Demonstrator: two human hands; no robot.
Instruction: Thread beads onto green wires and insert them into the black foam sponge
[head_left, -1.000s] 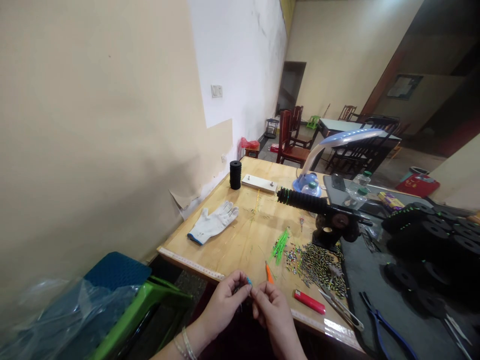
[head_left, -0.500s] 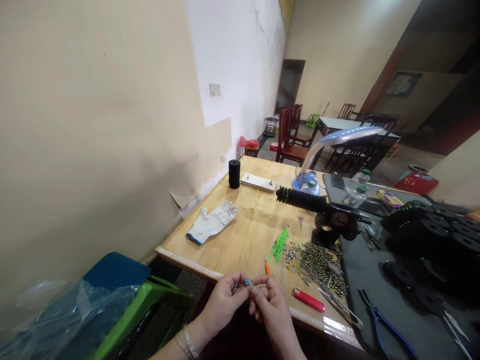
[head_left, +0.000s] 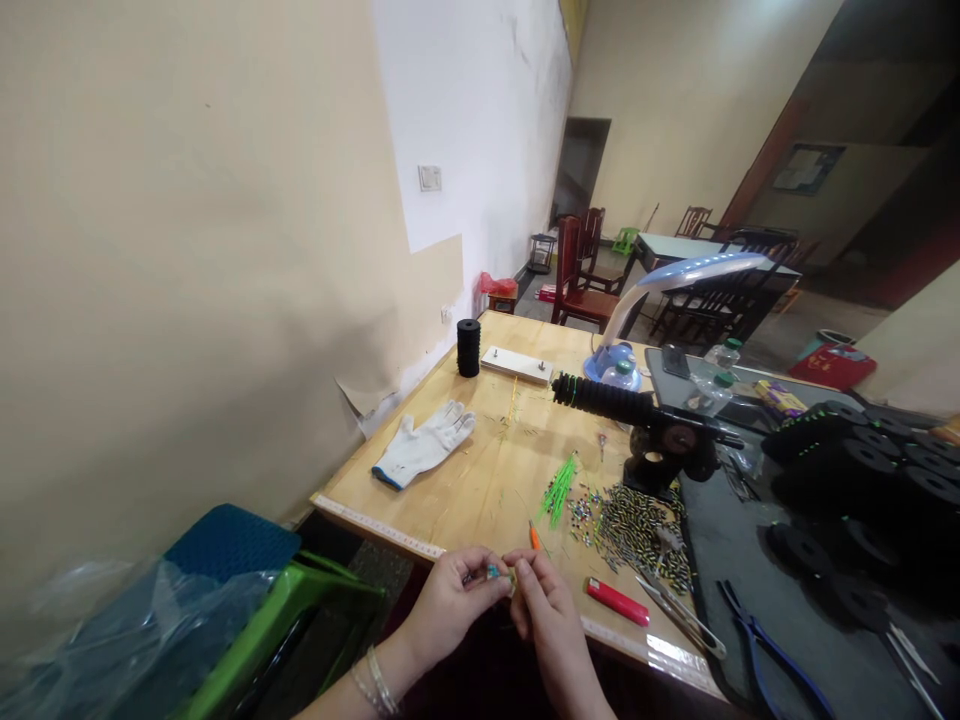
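Note:
My left hand [head_left: 459, 596] is closed in a pinch near the table's front edge, with a small blue piece [head_left: 493, 571] showing between its fingertips. My right hand [head_left: 546, 600] meets it there, thumb and forefinger pressed together on something too small to make out. Just beyond the fingers lies an orange-handled tool [head_left: 534, 536]. Bright green strands [head_left: 559, 490] sit in a bunch farther out, beside a scatter of small coloured beads [head_left: 585, 515] and a heap of dark and yellow little pieces [head_left: 641, 530]. A red lighter [head_left: 617, 601] rests right of my right hand.
Scissors [head_left: 682, 615] and blue-handled pliers [head_left: 772, 650] lie at the right. A black clamp-like stand [head_left: 660, 440] rises behind the heap, near a desk lamp [head_left: 675, 270]. A white glove [head_left: 424, 445] lies left, a black spool [head_left: 468, 348] behind it. Black spools [head_left: 862, 450] crowd the grey mat.
My right hand's fingers have straightened a little and shifted against the left fingertips. The blue piece has moved slightly left and down. Things on the table stay put.

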